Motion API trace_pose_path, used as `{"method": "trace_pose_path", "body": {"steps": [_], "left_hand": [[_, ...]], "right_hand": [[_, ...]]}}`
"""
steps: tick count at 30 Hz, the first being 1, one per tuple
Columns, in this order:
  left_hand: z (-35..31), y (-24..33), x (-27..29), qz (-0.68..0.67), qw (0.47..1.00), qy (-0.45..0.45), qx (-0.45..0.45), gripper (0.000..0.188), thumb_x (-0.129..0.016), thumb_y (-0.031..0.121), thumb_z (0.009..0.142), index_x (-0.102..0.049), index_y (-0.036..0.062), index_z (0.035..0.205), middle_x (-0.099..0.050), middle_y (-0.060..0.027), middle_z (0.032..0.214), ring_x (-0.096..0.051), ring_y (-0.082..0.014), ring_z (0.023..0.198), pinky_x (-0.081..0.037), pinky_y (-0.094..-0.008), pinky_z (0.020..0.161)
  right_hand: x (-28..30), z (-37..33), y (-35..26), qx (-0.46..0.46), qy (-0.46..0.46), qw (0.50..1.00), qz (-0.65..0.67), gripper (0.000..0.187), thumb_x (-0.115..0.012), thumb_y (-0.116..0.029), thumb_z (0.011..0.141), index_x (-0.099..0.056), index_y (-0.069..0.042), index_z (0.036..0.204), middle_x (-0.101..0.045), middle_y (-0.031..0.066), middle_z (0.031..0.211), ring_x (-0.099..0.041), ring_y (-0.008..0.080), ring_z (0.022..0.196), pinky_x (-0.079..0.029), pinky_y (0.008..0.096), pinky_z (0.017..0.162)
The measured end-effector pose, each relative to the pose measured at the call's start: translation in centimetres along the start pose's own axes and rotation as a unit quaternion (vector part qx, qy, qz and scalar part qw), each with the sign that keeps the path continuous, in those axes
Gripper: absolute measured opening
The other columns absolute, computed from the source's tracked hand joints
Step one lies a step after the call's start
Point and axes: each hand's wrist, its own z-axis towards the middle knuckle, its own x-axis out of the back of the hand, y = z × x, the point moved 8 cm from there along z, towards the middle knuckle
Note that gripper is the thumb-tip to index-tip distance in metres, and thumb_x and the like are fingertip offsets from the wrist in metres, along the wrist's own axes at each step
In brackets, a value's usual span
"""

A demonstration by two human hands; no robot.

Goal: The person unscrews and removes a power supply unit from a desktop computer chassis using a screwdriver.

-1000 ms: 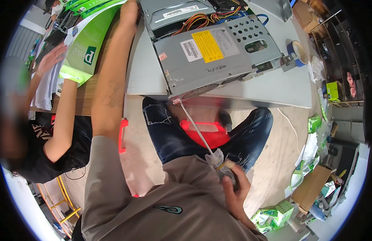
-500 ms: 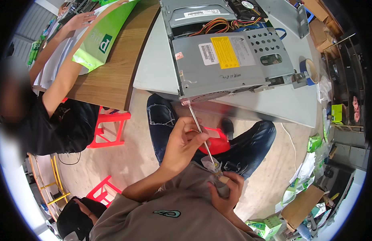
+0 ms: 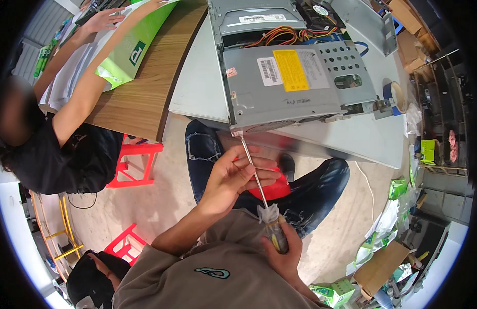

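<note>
A long-shafted screwdriver [image 3: 259,189] slants between my hands, its tip at a screw spot on the near left corner of a grey metal computer case [image 3: 259,107]. My right hand [image 3: 290,253] grips the handle, which has clear crumpled plastic round its upper end. Higher up, my left hand [image 3: 227,179] has the shaft between thumb and fingers, with several fingers stretched out behind it. The opened case shows a power supply with a yellow label [image 3: 291,70], orange and red wires [image 3: 278,35] and a black fan [image 3: 321,11]. The screw itself is too small to make out.
The case rests on a white table [image 3: 192,85]. A blue tape roll [image 3: 395,98] lies right of it. On the left, a co-worker's arms [image 3: 80,105] reach over a wooden table [image 3: 146,98] with a green bag [image 3: 126,64]. Red stools [image 3: 131,164] and a cardboard box [image 3: 381,268] stand around.
My right hand has shifted its grip on the handle, baring more of it. Fingers of my left hand have straightened out along the shaft. The screwdriver tip stays at the case corner.
</note>
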Motion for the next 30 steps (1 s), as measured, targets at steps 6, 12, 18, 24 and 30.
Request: {"method": "trace_pose_path", "body": {"steps": [6,12,18,24,30], "left_hand": [[0.5,-0.2,2.5,0.104,0.994,-0.002,-0.033,0.017,-0.065,0.012,0.095,-0.056,0.0011,0.104,-0.064,-0.0107,0.094,-0.071,-0.0262,0.085,-0.063,-0.0421,0.074],[0.7,-0.2,2.3,0.024,0.999,-0.029,0.018,0.019,-0.069,0.014,0.093,-0.06,0.0008,0.103,-0.066,-0.0107,0.092,-0.072,-0.0271,0.089,-0.063,-0.0423,0.077],[0.7,0.2,1.0,0.005,0.998,-0.052,0.023,0.018,-0.06,0.011,0.098,-0.057,0.0005,0.112,-0.068,-0.0159,0.104,-0.07,-0.0333,0.101,-0.058,-0.045,0.091],[1.5,0.3,3.0,0.088,0.995,-0.003,-0.054,0.021,-0.063,0.014,0.096,-0.058,-0.0008,0.111,-0.066,-0.0124,0.1,-0.071,-0.0252,0.091,-0.063,-0.0436,0.078],[1.7,0.2,2.8,-0.01,1.0,-0.011,-0.028,0.019,-0.064,0.012,0.096,-0.059,-0.001,0.109,-0.066,-0.0113,0.097,-0.071,-0.0245,0.084,-0.063,-0.0419,0.075]], "right_hand": [[-0.3,0.5,0.0,-0.032,-0.011,0.998,0.051,0.071,-0.082,-0.015,0.079,-0.046,0.001,0.137,-0.06,0.0224,0.113,-0.063,0.027,0.088,-0.052,0.035,0.07],[-3.9,-0.8,1.4,-0.295,-0.177,0.63,0.697,0.07,-0.06,-0.038,0.096,-0.032,-0.001,0.149,-0.059,0.023,0.116,-0.064,0.0276,0.088,-0.05,0.0282,0.07],[-1.8,0.2,2.7,-0.11,-0.046,0.974,0.193,0.067,-0.075,-0.013,0.086,-0.043,0.0,0.143,-0.061,0.0175,0.12,-0.066,0.0264,0.09,-0.054,0.0321,0.075],[-0.8,0.9,0.6,-0.078,-0.035,0.99,0.109,0.069,-0.076,-0.014,0.085,-0.043,0.0,0.143,-0.062,0.017,0.118,-0.066,0.0237,0.091,-0.054,0.0328,0.073],[-3.9,0.1,0.9,-0.281,-0.181,0.734,0.592,0.072,-0.061,-0.032,0.092,-0.03,-0.003,0.15,-0.063,0.021,0.103,-0.064,0.0216,0.08,-0.049,0.0304,0.057]]}}
